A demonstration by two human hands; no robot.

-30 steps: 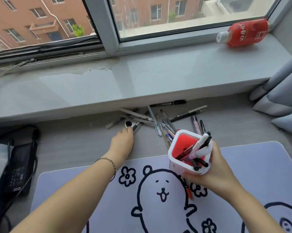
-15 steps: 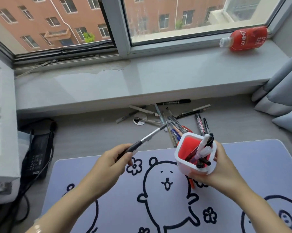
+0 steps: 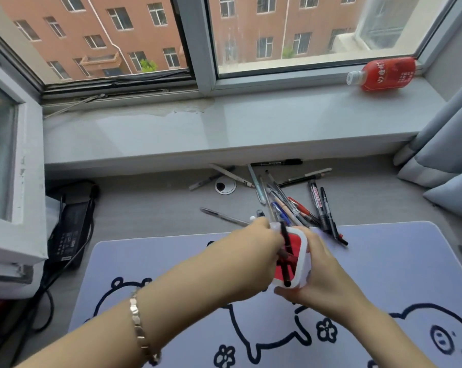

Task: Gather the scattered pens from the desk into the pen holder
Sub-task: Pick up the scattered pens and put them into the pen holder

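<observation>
We see soft, even daylight from the window [image 3: 304,35], with a pale sheen on the sill [image 3: 224,128]. Shadows are faint. The hands [image 3: 253,251] are motion-blurred, and straight lines bow at the wide-angle edges

Grey desk [image 3: 150,208], scattered pens [image 3: 283,197], cartoon mat [image 3: 384,261], perhaps a charger [image 3: 70,229]

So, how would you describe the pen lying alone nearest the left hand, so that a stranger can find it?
Start at the round cable hole in the desk under the windowsill. Just below it, toward the person, lies one thin clear pen. Unlike the crossed pile of pens to its right, it lies alone.
</observation>
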